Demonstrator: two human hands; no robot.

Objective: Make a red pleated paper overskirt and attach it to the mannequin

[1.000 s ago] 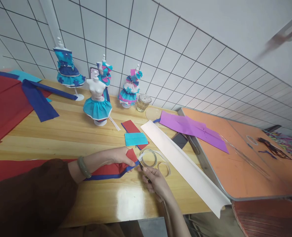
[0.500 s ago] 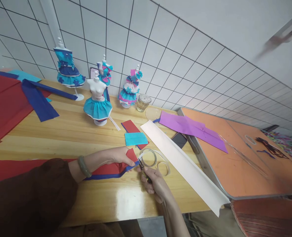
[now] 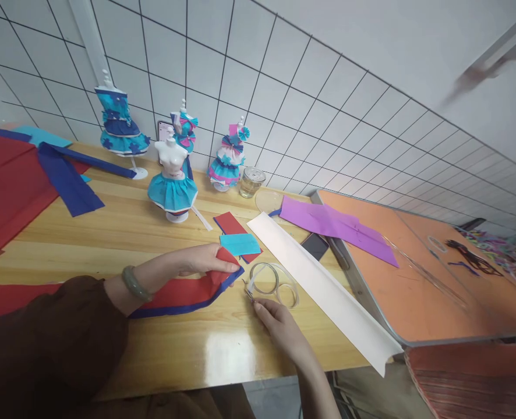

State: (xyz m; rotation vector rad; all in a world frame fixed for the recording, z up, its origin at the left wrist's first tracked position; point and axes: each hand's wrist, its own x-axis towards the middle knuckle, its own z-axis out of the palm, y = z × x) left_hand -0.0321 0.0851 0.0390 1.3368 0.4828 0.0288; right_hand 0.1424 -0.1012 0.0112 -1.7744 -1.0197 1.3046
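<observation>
My left hand (image 3: 208, 261) is closed on the end of a red strip with a blue edge (image 3: 175, 295), thumb on top, lifting that end off the table. The rest of the strip runs left under my forearm. Lower right, my right hand (image 3: 279, 326) pinches a small dark cutting tool, apparently snips (image 3: 249, 293), with its tips pointing away from me; my fingers hide most of its handle. Just beyond the tips lie a larger tape roll (image 3: 264, 279) and a smaller tape roll (image 3: 287, 295). A turquoise piece (image 3: 240, 244) rests across a red piece (image 3: 228, 223) behind my left hand.
Small mannequins, one in a turquoise skirt (image 3: 173, 193), stand near the tiled wall beside a glass jar (image 3: 252, 182). A long white sheet (image 3: 323, 291) slants across the right side, near a phone (image 3: 314, 247) and purple sheets (image 3: 336, 227) reaching onto an orange board (image 3: 415, 302). Red sheets (image 3: 13, 186) lie left.
My right hand has drawn the snips away from the strip's end, leaving a gap between them. My left hand has moved slightly left and up with the strip.
</observation>
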